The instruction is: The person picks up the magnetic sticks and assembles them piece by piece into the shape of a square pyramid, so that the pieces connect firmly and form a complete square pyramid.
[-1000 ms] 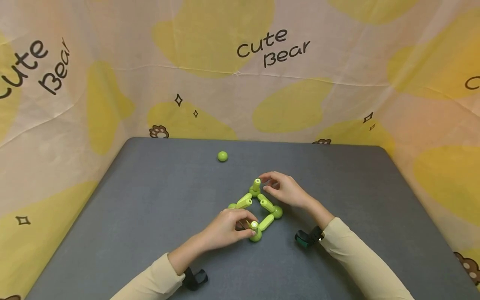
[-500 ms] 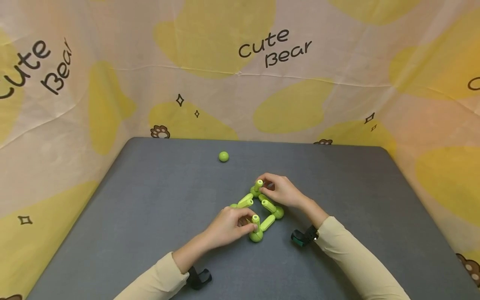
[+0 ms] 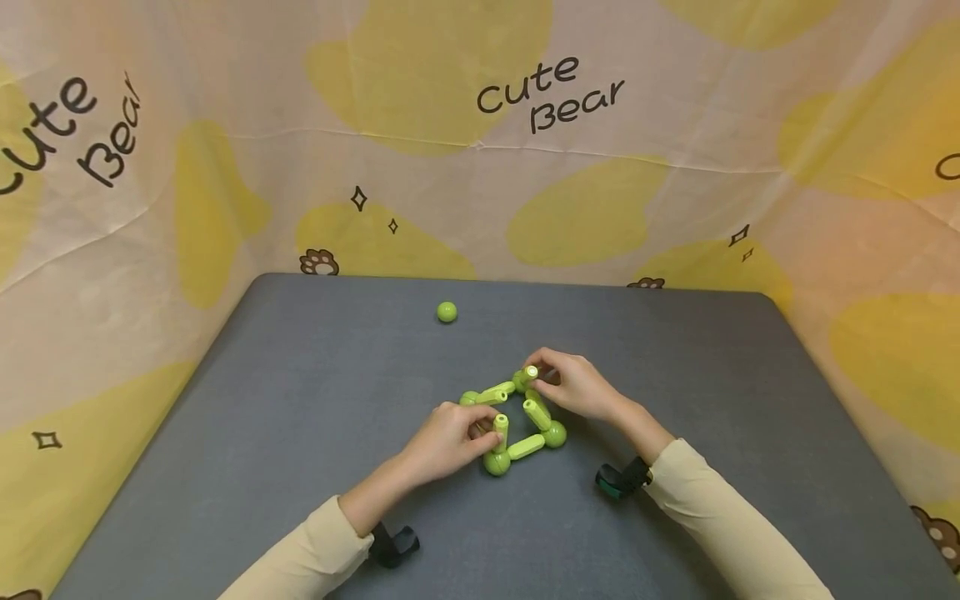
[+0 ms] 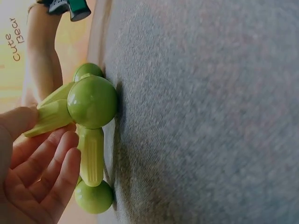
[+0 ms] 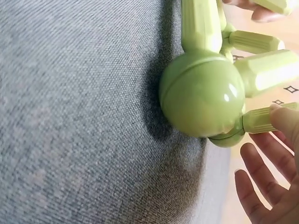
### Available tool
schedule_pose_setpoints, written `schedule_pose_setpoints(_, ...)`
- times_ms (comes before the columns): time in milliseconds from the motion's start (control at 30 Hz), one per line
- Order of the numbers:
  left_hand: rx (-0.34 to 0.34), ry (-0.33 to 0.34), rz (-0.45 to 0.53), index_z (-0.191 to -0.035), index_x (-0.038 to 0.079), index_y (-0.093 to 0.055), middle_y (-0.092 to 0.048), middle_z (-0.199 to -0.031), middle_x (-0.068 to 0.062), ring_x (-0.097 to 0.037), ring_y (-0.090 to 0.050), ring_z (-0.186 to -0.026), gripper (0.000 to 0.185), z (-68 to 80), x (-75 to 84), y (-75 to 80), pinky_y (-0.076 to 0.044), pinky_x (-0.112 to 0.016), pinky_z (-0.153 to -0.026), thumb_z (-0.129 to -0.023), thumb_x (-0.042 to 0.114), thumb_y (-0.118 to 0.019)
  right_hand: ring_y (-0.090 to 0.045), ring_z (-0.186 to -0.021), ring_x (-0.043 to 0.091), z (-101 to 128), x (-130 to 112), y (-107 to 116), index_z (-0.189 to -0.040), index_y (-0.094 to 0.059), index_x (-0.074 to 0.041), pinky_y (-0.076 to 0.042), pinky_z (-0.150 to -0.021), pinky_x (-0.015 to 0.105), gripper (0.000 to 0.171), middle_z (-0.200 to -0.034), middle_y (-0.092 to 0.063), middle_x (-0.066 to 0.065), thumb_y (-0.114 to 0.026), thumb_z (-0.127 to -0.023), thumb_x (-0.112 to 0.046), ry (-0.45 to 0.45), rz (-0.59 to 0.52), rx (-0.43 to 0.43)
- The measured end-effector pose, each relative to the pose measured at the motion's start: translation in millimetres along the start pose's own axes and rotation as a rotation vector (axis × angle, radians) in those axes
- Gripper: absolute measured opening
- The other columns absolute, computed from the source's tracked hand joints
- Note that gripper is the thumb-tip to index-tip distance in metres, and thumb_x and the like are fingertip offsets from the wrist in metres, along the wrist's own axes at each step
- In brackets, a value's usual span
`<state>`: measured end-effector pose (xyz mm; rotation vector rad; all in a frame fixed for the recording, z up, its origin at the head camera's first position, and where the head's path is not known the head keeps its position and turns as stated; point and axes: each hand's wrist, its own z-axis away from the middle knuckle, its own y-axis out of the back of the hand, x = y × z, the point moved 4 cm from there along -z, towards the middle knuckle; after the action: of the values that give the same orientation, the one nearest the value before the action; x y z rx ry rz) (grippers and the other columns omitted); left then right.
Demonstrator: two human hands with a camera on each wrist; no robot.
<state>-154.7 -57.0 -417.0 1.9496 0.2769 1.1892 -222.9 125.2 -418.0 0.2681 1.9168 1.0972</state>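
A square frame of light green rods (image 3: 527,447) joined by green balls lies on the grey table, with a further rod standing up from each corner. My left hand (image 3: 448,442) pinches the upright rod (image 3: 501,433) at the near corner between thumb and fingers. At the far corner, my right hand (image 3: 581,386) pinches another upright rod (image 3: 531,373). In the left wrist view, the near corner ball (image 4: 92,102) sits close over the table, beyond the thumb. A corner ball (image 5: 203,95) fills the middle of the right wrist view, beside the rod held by the right hand.
One loose green ball (image 3: 447,312) lies near the back of the grey table (image 3: 337,358). A patterned cloth (image 3: 420,167) hangs behind the table and along both sides. Black wrist cameras (image 3: 622,479) project from below both forearms.
The frame has turned slightly, its near corner shifting left and away, its far corner right. The right hand, first beside the far rod, now pinches it. The left hand moved with the near rod.
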Motion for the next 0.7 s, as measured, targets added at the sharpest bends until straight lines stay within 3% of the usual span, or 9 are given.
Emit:
schedule_pose_setpoints(367, 0.022, 0.045, -0.095, -0.091, 0.013, -0.066, -0.062, -0.068, 0.008, 0.002, -0.055, -0.06, 0.016, -6.9, -2.7, 9.0, -0.043, -0.016, -0.054, -0.077, 0.021, -0.062, -0.057, -0.08, 0.006, 6.3, 1.1, 2.0, -0.098, -0.057, -0.02, -0.049, -0.068, 0.029, 0.02, -0.091, -0.059, -0.009, -0.063, -0.079, -0.015, 0.03, 0.049, 0.005)
schedule_pose_setpoints(700, 0.016, 0.075, -0.117, -0.093, 0.013, -0.066, -0.063, -0.069, 0.009, 0.003, -0.055, -0.061, 0.02, -11.5, -3.3, 3.2, -0.043, -0.015, -0.055, -0.079, 0.025, -0.06, -0.056, -0.08, 0.004, 7.6, 2.8, 1.9, -0.1, -0.058, -0.018, -0.049, -0.067, 0.029, 0.02, -0.094, -0.058, -0.009, -0.062, -0.08, -0.015, 0.05, 0.06, 0.006)
